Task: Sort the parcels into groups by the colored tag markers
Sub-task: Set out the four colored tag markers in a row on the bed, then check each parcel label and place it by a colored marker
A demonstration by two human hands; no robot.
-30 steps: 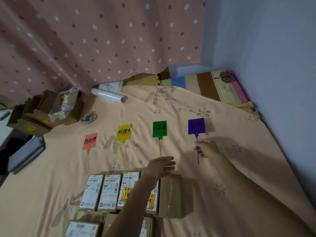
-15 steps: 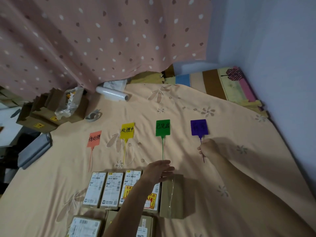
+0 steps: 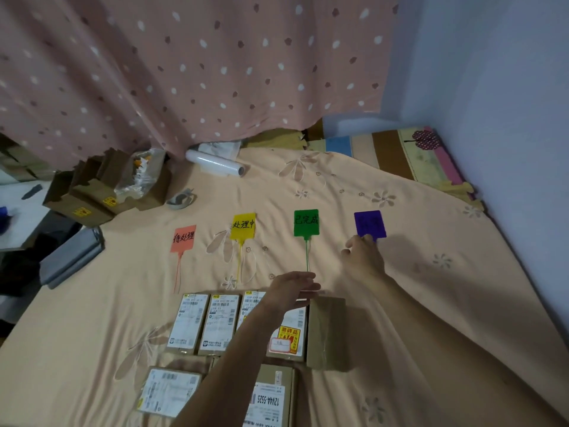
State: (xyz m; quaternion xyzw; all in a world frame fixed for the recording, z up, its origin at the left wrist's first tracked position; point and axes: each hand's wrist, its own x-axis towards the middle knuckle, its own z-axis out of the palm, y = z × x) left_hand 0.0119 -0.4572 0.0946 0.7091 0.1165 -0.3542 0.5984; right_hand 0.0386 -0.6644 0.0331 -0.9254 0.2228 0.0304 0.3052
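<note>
Four tag markers lie in a row on the peach bedsheet point(image 3: 431, 303): orange tag point(image 3: 183, 238), yellow tag point(image 3: 243, 225), green tag point(image 3: 306, 222) and purple tag point(image 3: 370, 224). My right hand point(image 3: 365, 257) rests at the purple tag's lower edge, fingers pinched on its base and hiding its stem. My left hand point(image 3: 294, 288) hovers open and flat over the far edge of a row of labelled parcels point(image 3: 188, 322). A plain brown parcel point(image 3: 326, 331) ends that row on the right. More parcels point(image 3: 167, 391) lie nearer me, partly hidden by my left arm.
Open cardboard boxes point(image 3: 92, 192) with a plastic bag stand at the left. A clear film roll point(image 3: 215, 163) and a tape roll point(image 3: 181, 198) lie behind the tags. Grey pouches point(image 3: 70, 257) sit at the left edge. A dotted curtain point(image 3: 184, 72) hangs behind and a wall point(image 3: 508, 118) closes the right.
My right hand slid up the purple tag's stem to the tag's base. My left hand stayed over the parcels. The view shifted slightly.
</note>
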